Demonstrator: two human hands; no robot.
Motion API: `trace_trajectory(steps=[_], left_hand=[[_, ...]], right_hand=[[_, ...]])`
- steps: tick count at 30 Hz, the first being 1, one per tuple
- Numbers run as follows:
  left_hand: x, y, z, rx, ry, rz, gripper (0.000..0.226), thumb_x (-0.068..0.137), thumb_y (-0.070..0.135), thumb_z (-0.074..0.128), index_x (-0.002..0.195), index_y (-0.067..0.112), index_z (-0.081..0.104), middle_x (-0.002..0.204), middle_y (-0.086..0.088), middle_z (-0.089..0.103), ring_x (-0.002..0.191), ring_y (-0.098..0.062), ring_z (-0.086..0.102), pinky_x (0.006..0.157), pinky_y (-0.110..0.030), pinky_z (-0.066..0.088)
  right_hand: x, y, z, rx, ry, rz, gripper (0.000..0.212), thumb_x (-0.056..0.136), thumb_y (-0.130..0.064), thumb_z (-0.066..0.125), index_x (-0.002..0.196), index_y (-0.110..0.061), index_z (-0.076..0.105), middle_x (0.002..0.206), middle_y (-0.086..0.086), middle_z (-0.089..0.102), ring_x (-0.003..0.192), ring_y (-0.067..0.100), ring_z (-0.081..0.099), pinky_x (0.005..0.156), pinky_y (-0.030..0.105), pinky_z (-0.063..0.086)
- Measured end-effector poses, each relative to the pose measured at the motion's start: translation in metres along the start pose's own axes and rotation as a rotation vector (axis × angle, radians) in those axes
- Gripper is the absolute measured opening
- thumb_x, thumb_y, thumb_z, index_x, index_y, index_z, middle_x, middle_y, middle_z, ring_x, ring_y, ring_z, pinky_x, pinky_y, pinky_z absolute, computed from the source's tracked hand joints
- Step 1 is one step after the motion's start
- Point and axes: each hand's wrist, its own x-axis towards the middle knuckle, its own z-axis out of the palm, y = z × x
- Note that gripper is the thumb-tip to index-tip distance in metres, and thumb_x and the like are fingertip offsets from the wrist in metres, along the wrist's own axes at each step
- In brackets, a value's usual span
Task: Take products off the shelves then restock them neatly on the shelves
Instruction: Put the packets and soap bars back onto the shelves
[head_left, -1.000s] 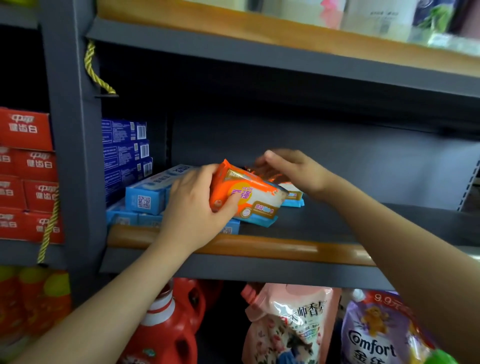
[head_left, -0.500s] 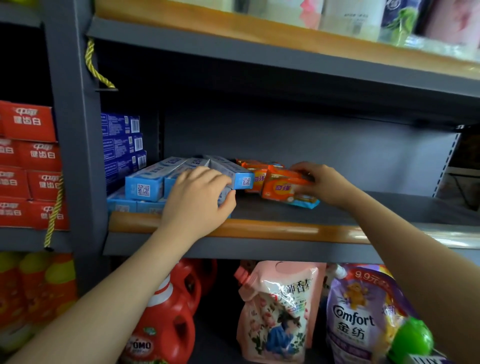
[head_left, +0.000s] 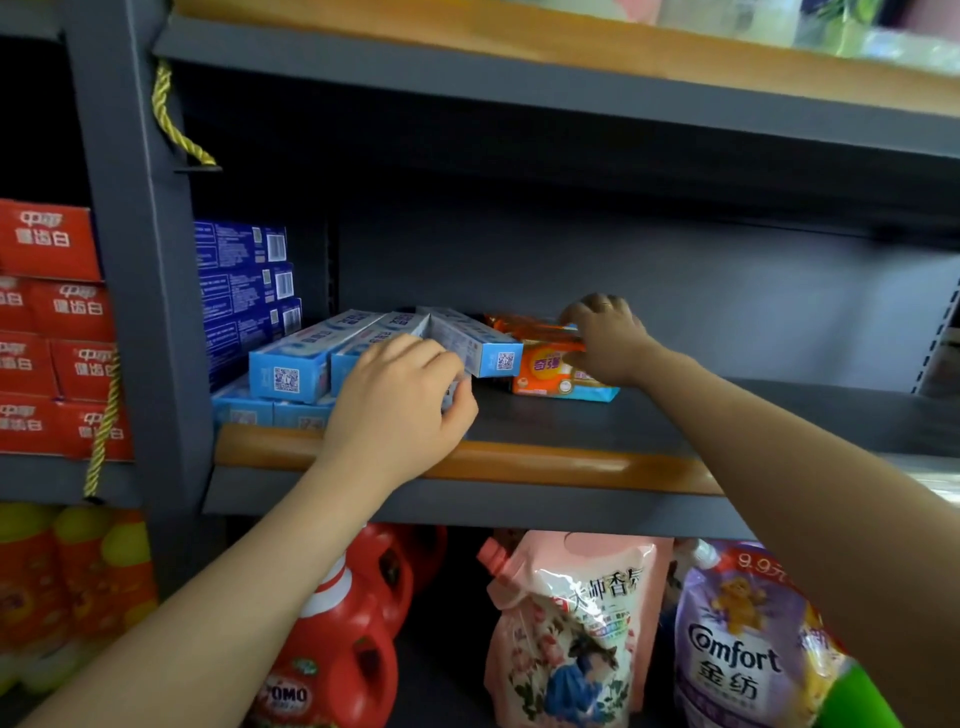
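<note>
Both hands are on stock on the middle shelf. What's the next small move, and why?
Probably nudge the angled light-blue box leftward with the left hand until it lines up with its neighbours. Its front end leans against the orange soap packs, which the right hand is steadying.

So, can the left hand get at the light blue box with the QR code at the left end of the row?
Probably yes. The left hand rests on the neighbouring boxes, and the light blue box lies beside it, uncovered at the front.
</note>
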Motion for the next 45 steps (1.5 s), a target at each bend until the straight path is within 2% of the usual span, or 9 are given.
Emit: trace_trajectory(steps=[4,10,16,22,26,32,35,41,45], left_hand=[[-0.001,-0.003,0.001,-0.040,0.063,-0.007,0.030,0.082,0.025,0.039,0.071,0.009,0.062,0.070,-0.003,0.062,0.073,-0.023,0.057,0.066,-0.035,0.047],[-0.004,-0.005,-0.008,-0.141,0.084,-0.045,0.021,0.083,0.020,0.045,0.086,0.007,0.062,0.087,-0.006,0.062,0.083,-0.025,0.058,0.066,-0.028,0.045],[-0.017,-0.027,-0.038,-0.011,-0.172,-0.101,0.047,0.091,0.036,0.052,0.129,0.010,0.049,0.132,-0.006,0.051,0.125,-0.023,0.042,0.101,-0.035,0.035],[-0.014,-0.030,-0.051,0.189,-0.290,-0.101,0.053,0.095,0.044,0.039,0.141,0.018,0.035,0.146,-0.001,0.037,0.137,-0.019,0.026,0.114,-0.037,0.011],[-0.016,-0.034,-0.048,0.280,-0.311,-0.232,0.048,0.097,0.042,0.030,0.141,0.022,0.034,0.144,-0.005,0.041,0.133,-0.029,0.032,0.110,-0.045,0.018],[-0.017,-0.033,-0.052,0.157,-0.290,-0.148,0.043,0.098,0.028,0.032,0.138,0.014,0.040,0.141,-0.006,0.045,0.127,-0.027,0.039,0.103,-0.040,0.031],[-0.017,-0.030,-0.058,0.054,-0.301,-0.099,0.043,0.099,0.028,0.033,0.138,0.012,0.039,0.151,-0.003,0.029,0.132,-0.023,0.035,0.105,-0.034,0.031],[-0.016,-0.040,-0.060,-0.009,-0.352,-0.048,0.049,0.095,0.026,0.047,0.142,0.016,0.034,0.143,-0.002,0.040,0.132,-0.018,0.032,0.106,-0.030,0.027],[-0.016,-0.042,-0.058,-0.074,-0.291,-0.054,0.042,0.091,0.021,0.055,0.132,0.016,0.050,0.126,-0.001,0.051,0.118,-0.017,0.043,0.096,-0.029,0.035]], right_hand=[[-0.006,-0.039,0.000,0.090,-0.079,-0.342,0.055,0.093,-0.018,0.049,0.144,-0.021,0.030,0.145,0.006,0.039,0.132,0.027,0.032,0.108,0.034,0.023],[-0.024,-0.071,-0.018,0.177,-0.124,-0.343,0.049,0.095,-0.016,0.049,0.142,-0.019,0.036,0.145,0.008,0.040,0.130,0.023,0.040,0.103,0.027,0.028],[-0.057,-0.086,-0.034,0.354,-0.079,-0.418,0.042,0.093,-0.015,0.055,0.134,-0.021,0.048,0.134,0.004,0.049,0.119,0.017,0.048,0.092,0.019,0.036],[-0.081,-0.096,-0.038,0.433,-0.026,-0.428,0.039,0.094,-0.016,0.052,0.131,-0.024,0.050,0.128,0.000,0.049,0.101,0.006,0.048,0.079,0.014,0.041],[-0.091,-0.099,-0.036,0.464,0.002,-0.407,0.039,0.095,-0.015,0.049,0.133,-0.025,0.047,0.132,-0.001,0.046,0.112,0.008,0.048,0.084,0.018,0.046],[-0.089,-0.102,-0.027,0.492,0.018,-0.366,0.039,0.097,-0.015,0.045,0.135,-0.023,0.045,0.140,0.001,0.040,0.124,0.015,0.044,0.086,0.017,0.042],[-0.088,-0.105,-0.025,0.512,0.024,-0.348,0.038,0.097,-0.017,0.046,0.135,-0.023,0.045,0.140,0.002,0.041,0.123,0.018,0.046,0.088,0.022,0.046],[-0.094,-0.103,-0.024,0.505,0.079,-0.340,0.041,0.094,-0.015,0.051,0.134,-0.023,0.047,0.139,0.000,0.044,0.115,0.014,0.049,0.083,0.019,0.045],[-0.096,-0.108,-0.024,0.531,0.123,-0.302,0.040,0.093,-0.014,0.054,0.131,-0.021,0.051,0.137,0.002,0.048,0.110,0.015,0.054,0.085,0.026,0.051]])
